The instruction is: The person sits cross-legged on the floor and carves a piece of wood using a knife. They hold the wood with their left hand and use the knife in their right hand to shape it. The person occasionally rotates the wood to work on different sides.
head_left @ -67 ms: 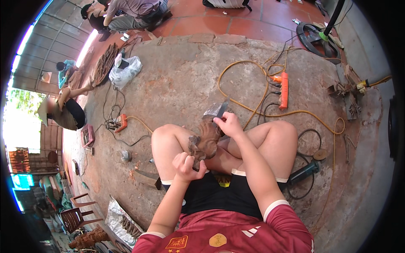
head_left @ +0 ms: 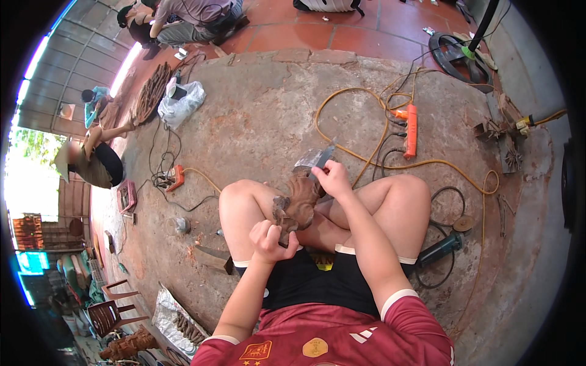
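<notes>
A brown carved wooden piece (head_left: 301,201) with curved, ridged forms stands between my bent legs. My left hand (head_left: 268,241) is closed at its lower end, with the thumb stretched along the near side; part of the grip is hidden. Above the carving, my right hand (head_left: 332,179) pinches a thin grey strip (head_left: 323,157) that looks like sandpaper, tilted up toward the far right. A paler grey sheet-like patch (head_left: 305,160) shows just left of the strip, at the top of the carving; whether the two are one piece I cannot tell.
Right of my leg lies a teal power tool (head_left: 441,250) with a black cable. An orange power strip (head_left: 411,131) and looping yellow cord (head_left: 317,116) are ahead. To the left are a second orange socket block (head_left: 176,178), a clear cup (head_left: 179,226) and a plastic bag (head_left: 183,105). People sit farther off.
My right hand has shifted slightly to the right, and the grey strip now points farther up and right. The left hand and the carving look the same.
</notes>
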### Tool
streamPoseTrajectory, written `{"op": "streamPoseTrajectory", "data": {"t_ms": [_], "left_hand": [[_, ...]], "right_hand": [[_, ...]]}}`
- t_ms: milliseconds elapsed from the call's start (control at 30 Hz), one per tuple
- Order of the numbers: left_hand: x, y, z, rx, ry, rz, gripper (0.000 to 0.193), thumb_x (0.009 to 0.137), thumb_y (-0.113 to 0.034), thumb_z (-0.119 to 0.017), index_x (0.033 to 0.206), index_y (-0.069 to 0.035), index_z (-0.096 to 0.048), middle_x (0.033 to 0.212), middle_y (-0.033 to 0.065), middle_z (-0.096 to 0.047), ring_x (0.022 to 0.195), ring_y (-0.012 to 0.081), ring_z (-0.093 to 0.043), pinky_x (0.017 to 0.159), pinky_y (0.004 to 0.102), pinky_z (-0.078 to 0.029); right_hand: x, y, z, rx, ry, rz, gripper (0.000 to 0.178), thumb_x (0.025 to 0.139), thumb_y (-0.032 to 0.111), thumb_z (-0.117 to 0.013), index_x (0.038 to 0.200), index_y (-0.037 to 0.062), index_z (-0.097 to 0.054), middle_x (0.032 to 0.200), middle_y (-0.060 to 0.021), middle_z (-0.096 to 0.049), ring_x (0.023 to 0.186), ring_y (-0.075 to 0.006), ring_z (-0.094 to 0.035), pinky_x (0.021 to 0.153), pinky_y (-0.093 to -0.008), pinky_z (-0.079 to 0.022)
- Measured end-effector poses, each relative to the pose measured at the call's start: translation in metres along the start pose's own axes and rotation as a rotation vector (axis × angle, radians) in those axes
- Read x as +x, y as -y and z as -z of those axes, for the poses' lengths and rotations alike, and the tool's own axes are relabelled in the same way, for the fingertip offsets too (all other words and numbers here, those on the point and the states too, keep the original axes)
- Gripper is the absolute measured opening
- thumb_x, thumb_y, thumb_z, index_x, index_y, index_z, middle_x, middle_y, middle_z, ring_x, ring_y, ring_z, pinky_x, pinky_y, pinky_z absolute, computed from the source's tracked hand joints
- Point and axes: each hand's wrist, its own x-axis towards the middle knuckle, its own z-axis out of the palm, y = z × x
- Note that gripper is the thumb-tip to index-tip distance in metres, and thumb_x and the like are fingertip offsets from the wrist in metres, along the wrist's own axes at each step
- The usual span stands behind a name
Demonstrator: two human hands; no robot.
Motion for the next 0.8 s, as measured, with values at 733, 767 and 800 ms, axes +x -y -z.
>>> {"op": "streamPoseTrajectory", "data": {"t_ms": [733, 767, 800], "left_hand": [[0.0, -0.001, 0.001, 0.015, 0.004, -0.004, 0.024, 0.062, -0.016, -0.072, 0.068, -0.005, -0.051, 0.057, 0.0068, -0.042, 0.047, 0.0244, -0.044, 0.044, 0.0352, -0.035], [-0.001, 0.0, 0.002, 0.018, 0.003, -0.002, 0.024, 0.062, -0.016, -0.072, 0.068, -0.005, -0.051, 0.057, 0.0068, -0.042, 0.047, 0.0244, -0.044, 0.044, 0.0352, -0.035], [-0.001, 0.0, 0.002, 0.013, 0.006, -0.005, 0.024, 0.062, -0.016, -0.072, 0.068, -0.005, -0.051, 0.057, 0.0069, -0.042, 0.047, 0.0244, -0.044, 0.044, 0.0352, -0.035]], "right_hand": [[0.004, -0.002, 0.002, 0.16, 0.186, -0.014, 0.028, 0.083, 0.025, -0.077, 0.08, -0.0017, -0.068, 0.068, -0.0078, -0.066, 0.061, -0.012, -0.057, 0.058, -0.0316, -0.048], [0.002, 0.003, 0.002, 0.28, 0.301, -0.072, 0.031, 0.082, 0.027, -0.077, 0.078, -0.0023, -0.067, 0.066, -0.0115, -0.066, 0.059, -0.0145, -0.059, 0.058, -0.0336, -0.048], [0.002, 0.002, 0.003, 0.239, 0.442, -0.052, 0.03, 0.081, 0.028, -0.077, 0.08, -0.0013, -0.068, 0.069, -0.0155, -0.067, 0.06, -0.0201, -0.064, 0.06, -0.0356, -0.05]]}}
